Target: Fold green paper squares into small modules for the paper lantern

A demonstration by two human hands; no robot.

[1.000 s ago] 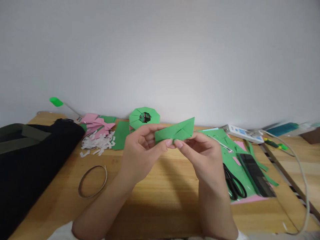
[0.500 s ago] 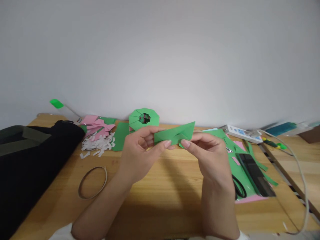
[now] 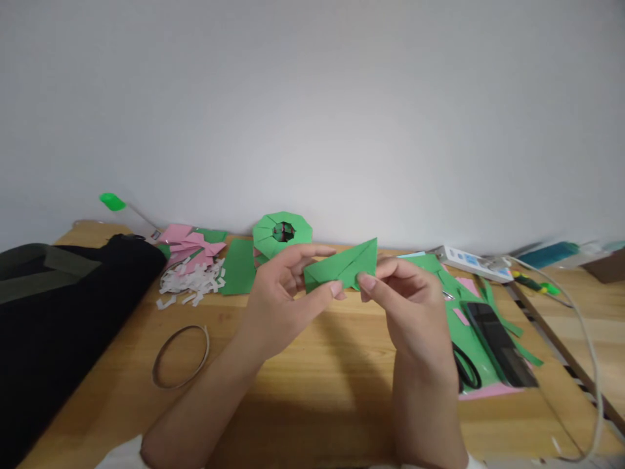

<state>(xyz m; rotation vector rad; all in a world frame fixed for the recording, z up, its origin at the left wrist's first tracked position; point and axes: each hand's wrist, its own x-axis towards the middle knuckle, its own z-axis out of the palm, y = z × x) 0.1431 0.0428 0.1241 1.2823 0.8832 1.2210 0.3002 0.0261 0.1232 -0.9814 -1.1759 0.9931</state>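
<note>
A folded piece of green paper [image 3: 344,267] is held up above the table between both hands. My left hand [image 3: 288,296] pinches its left end and lower edge, thumb in front and fingers behind. My right hand [image 3: 407,299] grips the lower right corner between thumb and fingers. A diagonal fold line crosses the face of the paper, and its upper right corner rises to a point. Behind my left hand, a ring-shaped green folded-paper piece [image 3: 263,236] leans near the wall, with an opening in its middle.
Pink paper pieces [image 3: 188,246] and white paper scraps [image 3: 193,280] lie at the back left, near a black bag [image 3: 73,326]. A tape ring [image 3: 157,365] rests at front left. To the right are a phone [image 3: 498,342], green sheets [image 3: 481,358] and a power strip [image 3: 473,262].
The gap in the front of the green paper has closed, and its fold now lies flat along a diagonal. My left hand has shifted slightly right.
</note>
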